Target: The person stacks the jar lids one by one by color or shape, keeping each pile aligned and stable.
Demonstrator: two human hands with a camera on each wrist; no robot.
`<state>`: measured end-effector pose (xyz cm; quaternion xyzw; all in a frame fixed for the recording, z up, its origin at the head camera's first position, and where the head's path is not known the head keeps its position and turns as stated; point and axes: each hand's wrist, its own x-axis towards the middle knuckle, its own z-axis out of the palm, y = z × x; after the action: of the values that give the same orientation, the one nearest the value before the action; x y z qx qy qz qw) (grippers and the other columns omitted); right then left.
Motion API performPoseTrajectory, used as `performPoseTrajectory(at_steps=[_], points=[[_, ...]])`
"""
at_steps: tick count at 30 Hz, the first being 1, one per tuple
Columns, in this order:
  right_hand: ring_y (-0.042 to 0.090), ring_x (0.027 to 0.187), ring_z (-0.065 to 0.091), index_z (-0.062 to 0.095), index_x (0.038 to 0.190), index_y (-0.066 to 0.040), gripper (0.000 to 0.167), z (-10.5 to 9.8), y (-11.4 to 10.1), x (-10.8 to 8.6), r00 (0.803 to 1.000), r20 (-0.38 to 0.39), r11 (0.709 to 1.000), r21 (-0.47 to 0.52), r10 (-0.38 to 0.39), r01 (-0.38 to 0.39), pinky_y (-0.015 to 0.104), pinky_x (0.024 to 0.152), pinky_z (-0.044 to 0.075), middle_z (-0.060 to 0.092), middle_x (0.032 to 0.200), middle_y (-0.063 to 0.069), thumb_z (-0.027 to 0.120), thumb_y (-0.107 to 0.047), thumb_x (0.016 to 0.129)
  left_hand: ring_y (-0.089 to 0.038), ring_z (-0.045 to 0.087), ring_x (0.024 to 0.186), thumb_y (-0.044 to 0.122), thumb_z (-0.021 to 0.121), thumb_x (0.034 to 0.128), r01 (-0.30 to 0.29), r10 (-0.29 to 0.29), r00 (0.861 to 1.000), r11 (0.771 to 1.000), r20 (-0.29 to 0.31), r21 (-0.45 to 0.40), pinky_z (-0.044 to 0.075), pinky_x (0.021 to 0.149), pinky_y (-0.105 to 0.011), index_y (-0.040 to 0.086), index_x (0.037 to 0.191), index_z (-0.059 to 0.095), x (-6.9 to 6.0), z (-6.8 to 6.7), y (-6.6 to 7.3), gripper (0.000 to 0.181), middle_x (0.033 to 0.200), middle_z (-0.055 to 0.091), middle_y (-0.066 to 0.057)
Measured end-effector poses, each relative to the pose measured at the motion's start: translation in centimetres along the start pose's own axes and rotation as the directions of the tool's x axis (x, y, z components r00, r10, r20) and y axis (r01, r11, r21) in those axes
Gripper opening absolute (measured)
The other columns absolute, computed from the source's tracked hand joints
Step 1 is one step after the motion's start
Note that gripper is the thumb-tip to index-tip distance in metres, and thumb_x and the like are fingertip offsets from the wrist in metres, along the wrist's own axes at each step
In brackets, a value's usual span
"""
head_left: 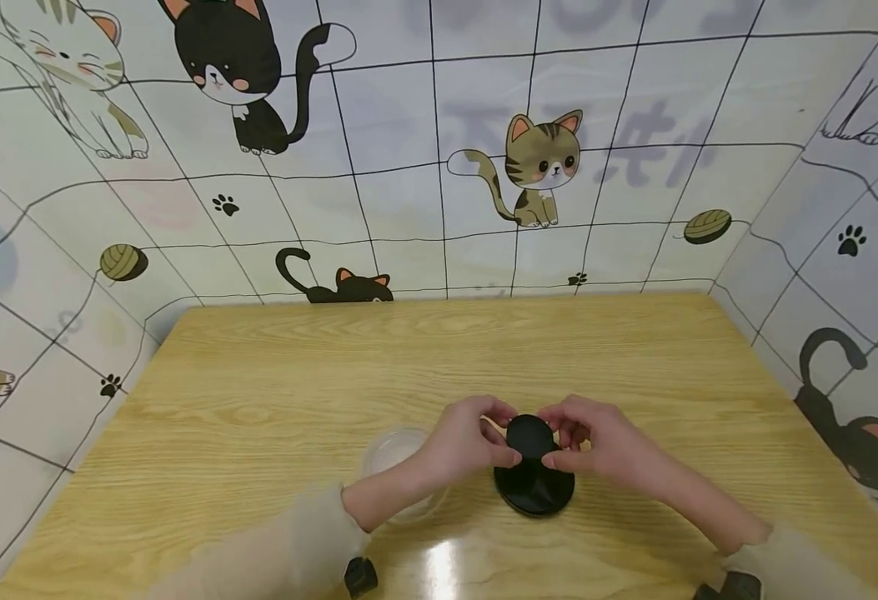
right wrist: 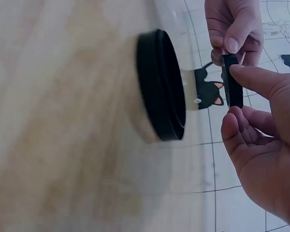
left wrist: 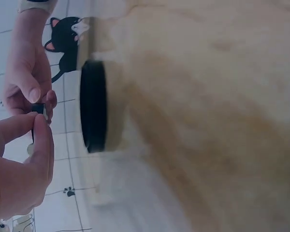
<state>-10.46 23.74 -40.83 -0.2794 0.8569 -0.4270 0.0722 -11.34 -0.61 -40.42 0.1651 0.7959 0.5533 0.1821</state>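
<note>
A small, thin black disc (head_left: 529, 437) is held up between both hands. My left hand (head_left: 466, 442) pinches its left edge with thumb and fingers. On the opposite edge, my right hand (head_left: 596, 437) grips it the same way; the right wrist view shows the disc (right wrist: 235, 87) edge-on between the fingertips. Below the disc, a larger round black piece with a low rim (head_left: 534, 492) rests on the table, apart from the hands. It looks like a shallow lid or dish, and its top is partly hidden by the disc in the head view.
A clear round container or lid (head_left: 386, 450) lies on the wooden table (head_left: 273, 383) to the left, partly covered by my left forearm. Behind and beside the table hangs a white gridded sheet (head_left: 408, 200) printed with cartoon cats.
</note>
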Motion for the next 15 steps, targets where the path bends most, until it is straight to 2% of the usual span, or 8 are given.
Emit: performPoseTrajectory(at_steps=[3, 8, 15], points=[[0.008, 0.075, 0.056, 0.067, 0.120, 0.001, 0.042, 0.9, 0.3, -0.5, 1.000, 0.019, 1.000, 0.000, -0.021, 0.021, 0.026, 0.064, 0.052, 0.059, 0.092, -0.003, 0.085, -0.014, 0.086, -0.010, 0.066, 0.075, -0.004, 0.085, 0.0779, -0.009, 0.009, 1.000, 1.000, 0.008, 0.024, 0.054, 0.062, -0.023, -0.001, 0.116, 0.068, -0.6, 0.5, -0.8, 0.042, 0.102, 0.065, -0.004], [0.006, 0.075, 0.055, 0.068, 0.121, -0.001, 0.043, 2.0, 0.6, -0.9, 0.998, 0.060, 1.000, 0.002, -0.004, 0.004, 0.026, 0.062, 0.053, 0.058, 0.093, -0.005, 0.086, -0.014, 0.084, -0.007, 0.065, 0.072, -0.006, 0.085, 0.0760, -0.023, 0.021, 0.999, 0.999, 0.030, 0.036, 0.054, 0.062, -0.021, -0.003, 0.116, 0.067, -1.2, 1.1, -1.9, 0.044, 0.100, 0.064, -0.004], [0.004, 0.072, 0.053, 0.069, 0.119, -0.004, 0.044, 2.8, 0.7, -1.1, 0.998, 0.050, 0.998, -0.057, -0.023, 0.026, 0.024, 0.060, 0.051, 0.056, 0.092, -0.007, 0.089, -0.014, 0.081, -0.006, 0.065, 0.072, -0.007, 0.085, 0.0747, -0.034, 0.033, 0.999, 0.999, 0.043, 0.039, 0.054, 0.067, -0.020, -0.004, 0.113, 0.067, -1.5, 1.4, -2.6, 0.043, 0.100, 0.065, -0.006]])
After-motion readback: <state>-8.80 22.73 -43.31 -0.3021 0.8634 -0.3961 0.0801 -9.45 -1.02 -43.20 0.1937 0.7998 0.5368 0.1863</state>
